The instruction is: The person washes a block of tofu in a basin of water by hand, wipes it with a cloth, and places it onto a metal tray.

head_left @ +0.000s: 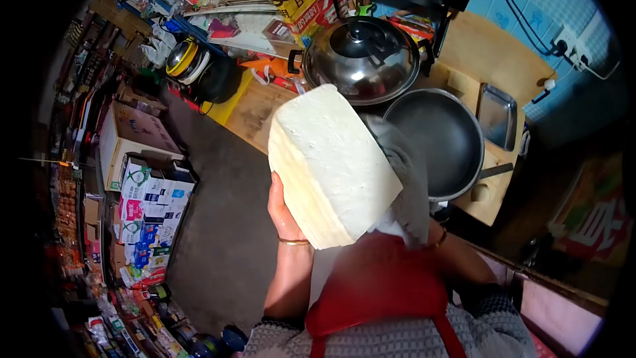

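A large pale block (pixel 341 159), white on its broad face and cream along one side, is held up in front of the body. My left hand (pixel 283 212) grips its lower left edge, with the thumb showing and the other fingers hidden behind it. A grey cloth (pixel 407 185) hangs at the block's right side. My right hand is mostly hidden behind the cloth and block; only the wrist area shows, so its fingers cannot be made out. Right behind the cloth is a dark wok (pixel 437 139).
A lidded steel pan (pixel 361 59) stands behind the block on a wooden counter (pixel 248 109). Right of the wok lies a metal tray (pixel 497 116). Cartons (pixel 149 212) are stacked at the left, beside grey floor. Bags and jars line the back.
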Action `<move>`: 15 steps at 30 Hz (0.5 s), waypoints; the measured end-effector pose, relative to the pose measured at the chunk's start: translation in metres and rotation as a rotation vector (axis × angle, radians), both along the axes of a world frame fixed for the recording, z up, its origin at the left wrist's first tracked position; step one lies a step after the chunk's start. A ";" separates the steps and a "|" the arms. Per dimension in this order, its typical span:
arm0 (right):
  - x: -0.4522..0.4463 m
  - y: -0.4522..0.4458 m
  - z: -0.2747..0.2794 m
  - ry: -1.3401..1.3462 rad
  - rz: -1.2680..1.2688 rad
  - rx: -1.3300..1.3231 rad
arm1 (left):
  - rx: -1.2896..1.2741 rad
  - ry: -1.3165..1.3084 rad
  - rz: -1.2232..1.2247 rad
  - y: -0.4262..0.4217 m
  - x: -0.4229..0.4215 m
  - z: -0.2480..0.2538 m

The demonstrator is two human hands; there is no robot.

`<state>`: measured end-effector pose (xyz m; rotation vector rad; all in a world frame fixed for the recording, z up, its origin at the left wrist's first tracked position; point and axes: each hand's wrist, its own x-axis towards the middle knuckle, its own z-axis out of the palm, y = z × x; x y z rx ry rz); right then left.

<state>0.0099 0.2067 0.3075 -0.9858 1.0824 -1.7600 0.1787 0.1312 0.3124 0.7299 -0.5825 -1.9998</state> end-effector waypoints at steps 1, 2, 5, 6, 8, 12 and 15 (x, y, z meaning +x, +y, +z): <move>0.002 0.002 -0.015 0.000 0.000 0.000 | 0.020 0.025 -0.028 0.002 0.000 0.001; 0.003 0.008 -0.038 0.066 -0.011 0.032 | 0.029 0.027 -0.028 0.004 -0.001 -0.001; -0.010 0.012 -0.083 0.282 -0.039 0.111 | -0.110 -0.087 -0.034 0.010 -0.007 -0.004; -0.013 0.010 -0.084 0.324 -0.047 0.118 | -0.037 -0.031 -0.004 0.011 -0.011 0.001; -0.014 0.008 -0.081 0.370 -0.059 0.107 | -0.116 -0.138 -0.084 0.011 -0.006 -0.002; 0.000 0.001 -0.057 0.434 -0.116 0.042 | 0.163 0.054 -0.059 0.004 -0.007 -0.018; -0.004 -0.008 -0.045 0.571 -0.185 -0.015 | 0.222 0.271 -0.111 0.002 -0.011 -0.026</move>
